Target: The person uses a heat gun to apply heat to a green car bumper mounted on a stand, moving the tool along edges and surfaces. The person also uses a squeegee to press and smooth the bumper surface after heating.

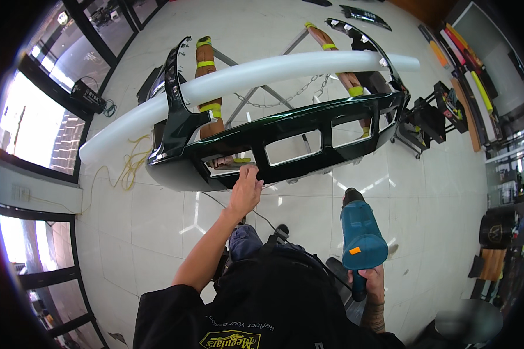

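A glossy dark green car bumper (285,136) rests on a folding stand with padded brown arms (206,70). A long white roll (244,75) lies across its top. My left hand (245,187) reaches up and touches the bumper's lower edge near a cut-out, fingers curled onto it. My right hand (371,280) grips the handle of a teal heat gun (360,232), held upright below the bumper with its nozzle pointing up toward it. A black cord trails from the gun across the floor.
White tiled floor (157,227) lies all around. A yellow cable (128,166) coils at left near glass walls. Another dark trim part (364,14) lies at the back. Colourful rolls on a rack (460,75) stand at right, with a black stand (428,119) beside them.
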`<action>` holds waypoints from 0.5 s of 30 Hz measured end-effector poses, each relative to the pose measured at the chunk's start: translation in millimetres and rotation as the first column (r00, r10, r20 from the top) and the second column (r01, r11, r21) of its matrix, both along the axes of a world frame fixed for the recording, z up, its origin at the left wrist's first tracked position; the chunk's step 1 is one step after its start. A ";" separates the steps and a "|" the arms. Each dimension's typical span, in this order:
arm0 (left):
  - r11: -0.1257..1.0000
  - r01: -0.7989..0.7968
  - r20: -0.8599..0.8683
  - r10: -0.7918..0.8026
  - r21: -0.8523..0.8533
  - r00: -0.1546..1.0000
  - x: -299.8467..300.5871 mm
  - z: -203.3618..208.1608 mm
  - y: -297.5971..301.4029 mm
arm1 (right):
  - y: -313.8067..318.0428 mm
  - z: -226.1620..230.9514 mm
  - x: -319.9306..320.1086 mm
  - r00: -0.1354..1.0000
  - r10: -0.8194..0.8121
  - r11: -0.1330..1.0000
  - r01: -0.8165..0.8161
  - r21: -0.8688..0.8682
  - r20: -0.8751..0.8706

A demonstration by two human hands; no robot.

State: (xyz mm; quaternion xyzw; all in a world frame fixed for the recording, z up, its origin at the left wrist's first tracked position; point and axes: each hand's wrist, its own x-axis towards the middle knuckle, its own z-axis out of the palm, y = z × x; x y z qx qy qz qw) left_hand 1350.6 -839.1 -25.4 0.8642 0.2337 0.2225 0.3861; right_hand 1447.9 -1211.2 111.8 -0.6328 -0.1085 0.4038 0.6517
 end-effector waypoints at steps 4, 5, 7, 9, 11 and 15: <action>0.997 -0.009 -0.106 0.018 0.081 0.994 2.2 0.9 4.7 | -0.7 4.5 13.3 0.998 0.063 0.995 -0.065 0.082 0.017; 0.996 -0.007 -0.130 0.018 0.087 0.991 2.2 3.7 5.5 | -0.1 5.1 14.4 0.997 0.070 0.992 -0.072 0.104 0.023; 0.994 0.002 -0.151 0.014 0.108 0.988 1.5 7.8 6.4 | -2.4 0.6 16.2 0.995 0.097 0.990 -0.095 0.109 -0.009; 0.993 0.006 -0.176 0.015 0.117 0.984 -0.9 14.3 9.5 | 4.4 -3.0 16.7 0.989 0.120 0.973 -0.100 0.207 -0.086; 0.993 0.019 -0.209 0.005 0.113 0.978 -1.7 23.0 12.9 | 26.3 -5.2 15.5 0.969 0.140 0.920 -0.051 0.390 -0.205; 0.955 -0.008 -0.141 0.052 0.295 0.989 -7.6 47.6 33.4 | 52.9 -25.1 21.6 0.902 0.314 0.749 -0.044 0.661 -0.296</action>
